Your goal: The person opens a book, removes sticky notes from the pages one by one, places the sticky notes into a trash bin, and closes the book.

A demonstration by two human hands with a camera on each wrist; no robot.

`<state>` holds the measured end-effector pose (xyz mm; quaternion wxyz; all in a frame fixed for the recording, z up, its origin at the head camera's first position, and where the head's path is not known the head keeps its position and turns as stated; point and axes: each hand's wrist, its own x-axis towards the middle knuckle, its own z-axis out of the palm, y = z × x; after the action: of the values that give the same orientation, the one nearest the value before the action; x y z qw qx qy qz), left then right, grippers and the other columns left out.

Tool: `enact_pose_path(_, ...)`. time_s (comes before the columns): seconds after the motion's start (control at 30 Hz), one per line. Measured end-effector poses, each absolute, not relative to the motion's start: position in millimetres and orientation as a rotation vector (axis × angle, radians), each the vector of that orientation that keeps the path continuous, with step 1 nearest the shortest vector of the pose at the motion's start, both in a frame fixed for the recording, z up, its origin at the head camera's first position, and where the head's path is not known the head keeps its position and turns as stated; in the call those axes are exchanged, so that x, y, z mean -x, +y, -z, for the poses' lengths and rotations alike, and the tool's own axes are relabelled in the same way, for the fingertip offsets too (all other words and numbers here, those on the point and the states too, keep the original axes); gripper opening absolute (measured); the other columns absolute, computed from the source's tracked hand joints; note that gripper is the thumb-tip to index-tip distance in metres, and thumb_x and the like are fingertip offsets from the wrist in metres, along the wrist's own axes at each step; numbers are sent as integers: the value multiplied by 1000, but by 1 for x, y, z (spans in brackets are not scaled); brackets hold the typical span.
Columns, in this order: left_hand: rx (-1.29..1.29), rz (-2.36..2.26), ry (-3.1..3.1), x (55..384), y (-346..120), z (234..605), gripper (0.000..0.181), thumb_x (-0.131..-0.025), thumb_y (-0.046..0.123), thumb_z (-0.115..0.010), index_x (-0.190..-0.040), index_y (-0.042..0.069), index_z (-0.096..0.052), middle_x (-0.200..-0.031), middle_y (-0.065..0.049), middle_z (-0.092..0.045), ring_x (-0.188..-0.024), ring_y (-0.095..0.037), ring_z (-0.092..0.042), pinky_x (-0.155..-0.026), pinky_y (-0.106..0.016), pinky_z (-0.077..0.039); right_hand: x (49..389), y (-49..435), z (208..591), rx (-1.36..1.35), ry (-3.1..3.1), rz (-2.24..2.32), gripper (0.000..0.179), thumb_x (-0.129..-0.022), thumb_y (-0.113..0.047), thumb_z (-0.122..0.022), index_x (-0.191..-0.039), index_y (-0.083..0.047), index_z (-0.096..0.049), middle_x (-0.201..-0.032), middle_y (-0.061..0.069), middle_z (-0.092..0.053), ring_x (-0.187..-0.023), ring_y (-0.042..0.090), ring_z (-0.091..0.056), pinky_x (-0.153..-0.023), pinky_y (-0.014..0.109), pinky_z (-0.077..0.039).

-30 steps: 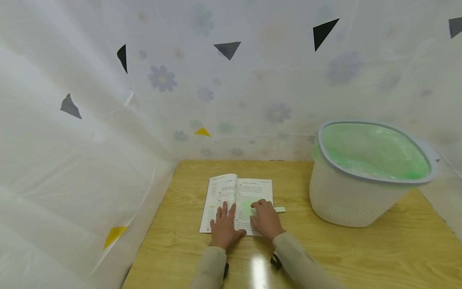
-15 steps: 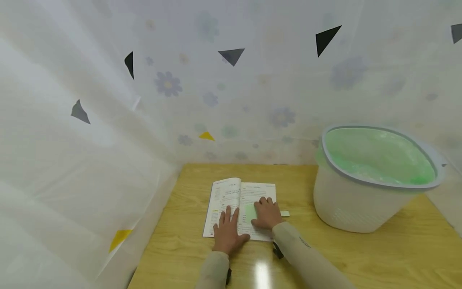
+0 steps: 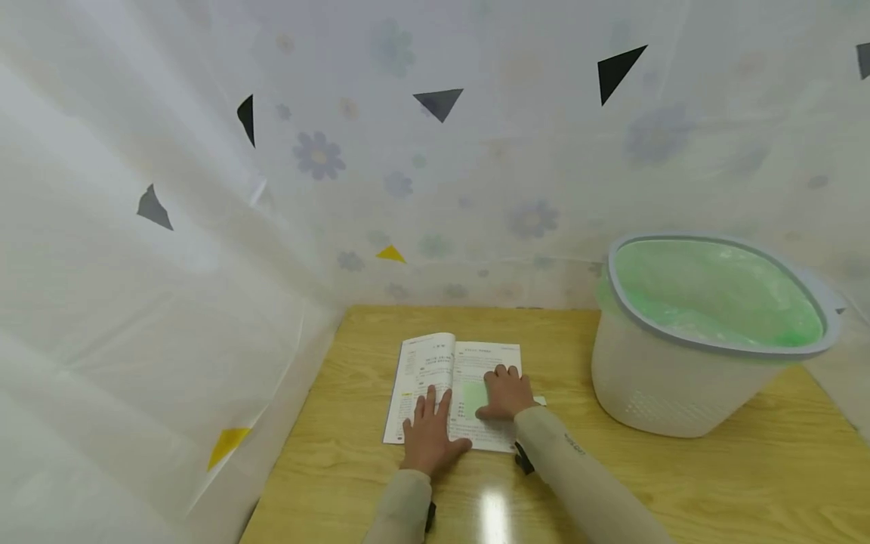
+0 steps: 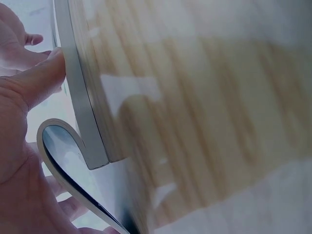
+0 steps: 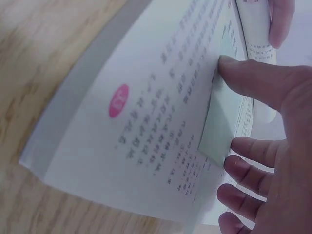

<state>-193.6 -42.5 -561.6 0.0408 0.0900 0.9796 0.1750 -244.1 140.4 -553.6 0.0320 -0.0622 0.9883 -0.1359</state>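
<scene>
An open book point(image 3: 424, 355) with printed pages lies on the wooden table. A pale green sticky note point(image 3: 473, 399) sits flat on its right page, partly covered by my right hand point(image 3: 508, 394). In the right wrist view, the thumb touches the green note point(image 5: 222, 122) and the other fingertips rest at its edge and on the page. With fingers spread, my left hand point(image 3: 430, 438) rests on the lower left page, its thumb at the book's bottom edge. The left wrist view shows that thumb against the page block point(image 4: 80, 92), beside the curled left pages point(image 4: 58, 165).
A tall white basket point(image 3: 652, 385) with a grey rim and green inside stands on the right of the table point(image 3: 326, 468). A small pale strip point(image 3: 540, 400) pokes out past the book's right edge. White plastic sheeting point(image 3: 224, 302) encloses the left and back.
My right hand has shifted slightly right across the green note, uncovering more of its left part. The left hand stays on the left page. The head view has tilted a little.
</scene>
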Motion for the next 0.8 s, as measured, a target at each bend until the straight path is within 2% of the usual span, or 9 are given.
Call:
enact_pose_path(0.27,-274,-537,2992,194,-40,563,97,-77,54,-78,-157,23,-30,-167,-11,-19,-152,-40,-23,-112,-72,-28,246,145,549,167,2996,482,75,-69,-47,-83,-128,-7,-59,-126,14,-57,-114,35,-50,-98,59,-43)
enact_pose_path(0.6,-271,-544,2988,193,-40,561,98,-77,54,-78,-157,23,-30,-167,-11,-19,-152,-40,-23,-112,-72,-28,252,145,550,128,2928,484,78,-71,-45,-83,-134,-9,-56,-131,15,-59,-115,34,-49,-100,58,-41)
enact_pose_path(0.8,-265,-549,2994,193,-41,562,98,-77,54,-78,-157,22,-30,-167,-11,-19,-152,-40,-24,-111,-72,-28,246,139,548,83,2957,527,73,-72,-43,-84,-130,-8,-59,-125,17,-59,-118,37,-50,-101,60,-42)
